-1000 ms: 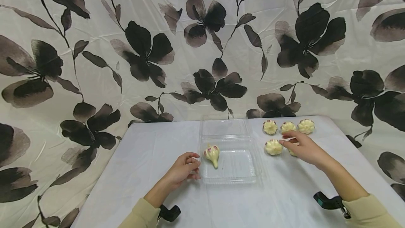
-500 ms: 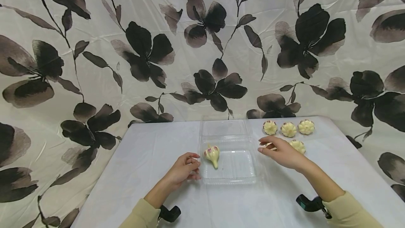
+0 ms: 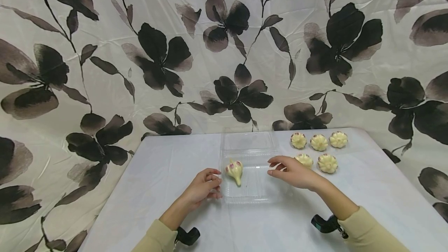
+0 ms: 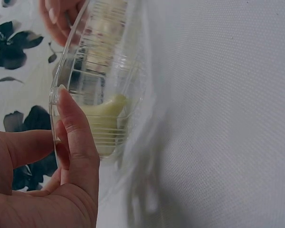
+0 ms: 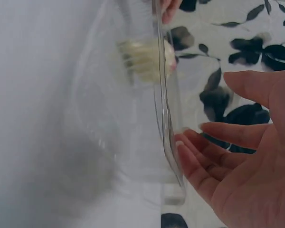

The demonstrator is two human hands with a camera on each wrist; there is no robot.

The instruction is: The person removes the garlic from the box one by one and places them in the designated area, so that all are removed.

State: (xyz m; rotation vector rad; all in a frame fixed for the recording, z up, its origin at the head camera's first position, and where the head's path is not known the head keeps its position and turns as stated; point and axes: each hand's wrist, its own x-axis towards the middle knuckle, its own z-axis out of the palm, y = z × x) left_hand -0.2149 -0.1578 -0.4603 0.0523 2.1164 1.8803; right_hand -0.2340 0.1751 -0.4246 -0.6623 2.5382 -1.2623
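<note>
A clear plastic clamshell box [image 3: 259, 199] lies with its lid [image 3: 249, 141] folded back. Inside it, on the left, is one garlic bulb [image 3: 234, 169] with purple streaks and its stem towards me. My left hand [image 3: 203, 188] rests its fingertips against the box's left edge; the left wrist view shows a finger [image 4: 76, 137] along the rim. Above the box's right edge my right hand [image 3: 292, 172] is empty, thumb and index finger apart. In the right wrist view its lower fingertips [image 5: 190, 154] are right at the rim.
Several more garlic bulbs stand in two rows at the back right, including one [image 3: 328, 163] in front and one [image 3: 338, 139] behind; my right hand partly covers another bulb [image 3: 303, 160]. A white cloth covers the table [image 3: 168, 154]. A floral curtain [image 3: 196, 69] hangs behind.
My right hand has moved left, empty, from over the garlic bulbs to the box's right edge, uncovering bulbs behind it. The left hand, the box and its bulb have stayed put.
</note>
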